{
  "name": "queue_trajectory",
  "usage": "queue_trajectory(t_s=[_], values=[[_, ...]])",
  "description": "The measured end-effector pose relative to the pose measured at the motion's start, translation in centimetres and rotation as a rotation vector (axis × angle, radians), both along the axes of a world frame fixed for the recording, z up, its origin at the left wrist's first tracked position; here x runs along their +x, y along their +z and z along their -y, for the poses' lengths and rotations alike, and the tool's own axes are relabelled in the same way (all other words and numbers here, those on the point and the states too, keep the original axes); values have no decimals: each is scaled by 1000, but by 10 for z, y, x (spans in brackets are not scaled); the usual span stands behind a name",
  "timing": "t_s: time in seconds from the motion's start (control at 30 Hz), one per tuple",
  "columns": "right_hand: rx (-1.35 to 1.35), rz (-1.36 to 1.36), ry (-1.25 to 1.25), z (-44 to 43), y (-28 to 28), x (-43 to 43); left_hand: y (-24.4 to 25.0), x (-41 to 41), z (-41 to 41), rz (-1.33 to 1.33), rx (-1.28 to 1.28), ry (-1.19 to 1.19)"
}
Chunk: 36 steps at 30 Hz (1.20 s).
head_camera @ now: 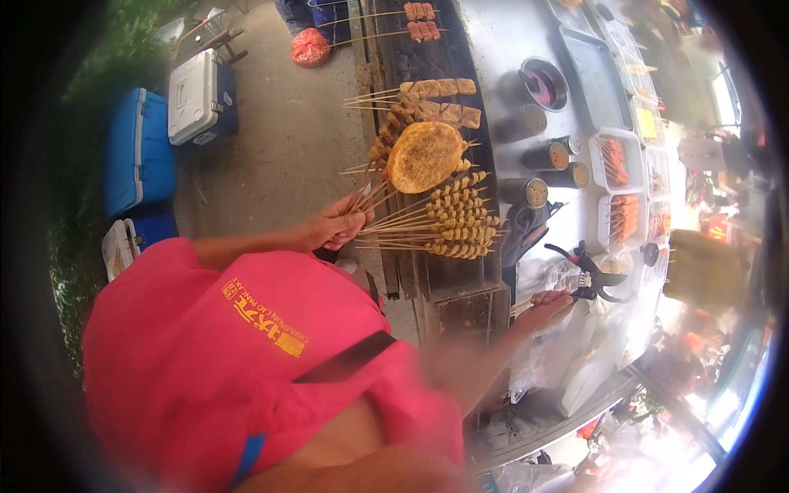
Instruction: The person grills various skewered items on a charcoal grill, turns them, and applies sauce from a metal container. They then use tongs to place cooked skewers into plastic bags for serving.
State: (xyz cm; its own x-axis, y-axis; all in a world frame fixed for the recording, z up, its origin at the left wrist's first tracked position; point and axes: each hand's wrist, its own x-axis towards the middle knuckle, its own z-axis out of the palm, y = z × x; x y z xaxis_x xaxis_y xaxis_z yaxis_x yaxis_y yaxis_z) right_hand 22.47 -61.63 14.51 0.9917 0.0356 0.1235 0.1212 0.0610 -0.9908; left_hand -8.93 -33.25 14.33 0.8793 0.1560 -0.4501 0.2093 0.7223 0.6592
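Observation:
My left hand (342,223) is closed around the stick ends of a bunch of skewers over the grill. A round, seasoned flatbread (426,157) is at the top of the bunch, with browned skewered pieces (385,132) partly hidden behind it. Close beside it, several skewers of curled, yellowish pieces (462,222) fan across the charcoal grill (465,277); which of their sticks my hand holds is unclear. My right hand (548,308) reaches over clear plastic bags (548,345) on the white counter, near thin sticks (521,305) and pruning shears (588,274). Its grip is unclear.
Block-shaped skewers (441,88) and pink meat skewers (423,31) lie farther along the grill. Shakers with perforated lids (535,192), a metal bowl of red sauce (545,85) and white trays (622,219) of raw skewers stand on the counter. Cool boxes (197,98) sit behind.

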Motion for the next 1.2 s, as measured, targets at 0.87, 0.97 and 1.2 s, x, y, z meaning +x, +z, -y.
queue_trajectory(t_s=[0.87, 0.97, 1.2], values=[[-679, -243, 862, 38, 0, -237, -14, -151, 77, -42, 84, -183], [-715, -187, 963, 15, -7, -239, -16, -180, 73, -73, 69, -132], [-997, 90, 1069, -48, -14, -266, -19, -244, 59, -144, 161, -3]])
